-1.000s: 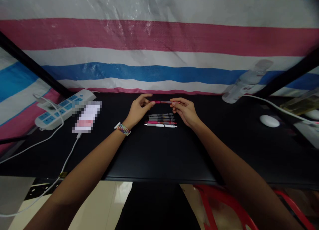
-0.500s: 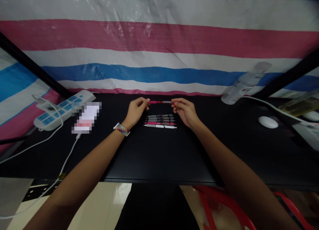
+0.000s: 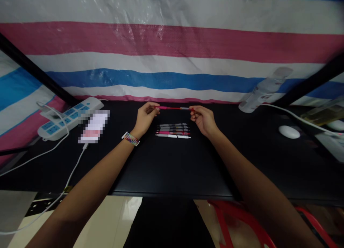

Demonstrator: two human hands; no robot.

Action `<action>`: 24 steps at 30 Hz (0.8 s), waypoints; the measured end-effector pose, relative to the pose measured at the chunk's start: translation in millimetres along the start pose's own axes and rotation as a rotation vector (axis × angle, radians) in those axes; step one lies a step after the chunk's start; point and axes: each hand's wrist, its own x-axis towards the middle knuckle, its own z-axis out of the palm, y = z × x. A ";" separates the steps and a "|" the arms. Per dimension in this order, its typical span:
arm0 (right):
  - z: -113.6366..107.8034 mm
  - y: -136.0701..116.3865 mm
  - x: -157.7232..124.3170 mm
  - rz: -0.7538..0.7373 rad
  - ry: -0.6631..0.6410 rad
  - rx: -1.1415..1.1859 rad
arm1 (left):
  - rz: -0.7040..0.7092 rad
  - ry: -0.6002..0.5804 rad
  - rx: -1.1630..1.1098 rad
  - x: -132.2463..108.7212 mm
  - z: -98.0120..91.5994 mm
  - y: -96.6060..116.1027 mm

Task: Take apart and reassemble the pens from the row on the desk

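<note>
My left hand (image 3: 146, 117) pinches the pink front part (image 3: 163, 107) of a red pen. From it a thin red refill (image 3: 174, 108) runs toward the clear barrel (image 3: 184, 108), whose red end is pinched by my right hand (image 3: 203, 119). Held level, the pen parts are above the back of the black table. Below them lies a row of several pens: grey and black ones (image 3: 173, 127) at the back, a pink-red pen (image 3: 172, 133), then a white and grey pen (image 3: 173, 136) nearest me. A patterned wristband (image 3: 130, 138) circles my left wrist.
At left lie a power strip (image 3: 71, 119) and a phone with a blurred screen (image 3: 95, 127), both with white cables. To the right are a clear bottle (image 3: 262, 92), a white mouse (image 3: 289, 132) and a cable. A striped sheet (image 3: 172, 43) hangs behind the table (image 3: 172, 165).
My hands have moved slightly apart, the right one rightward. More of the thin red refill shows between the pink front part and the clear barrel. The row of pens has stayed put.
</note>
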 end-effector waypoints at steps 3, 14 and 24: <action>0.0 -0.1 0.5 0.004 0.010 0.003 | 0.003 -0.002 -0.013 0.8 -0.4 -0.3; -3.8 0.5 2.9 -0.018 0.010 -0.021 | -0.020 0.011 0.011 2.4 0.1 3.7; -4.7 2.8 3.6 -0.026 0.006 -0.033 | -0.017 0.013 0.015 1.7 0.7 5.4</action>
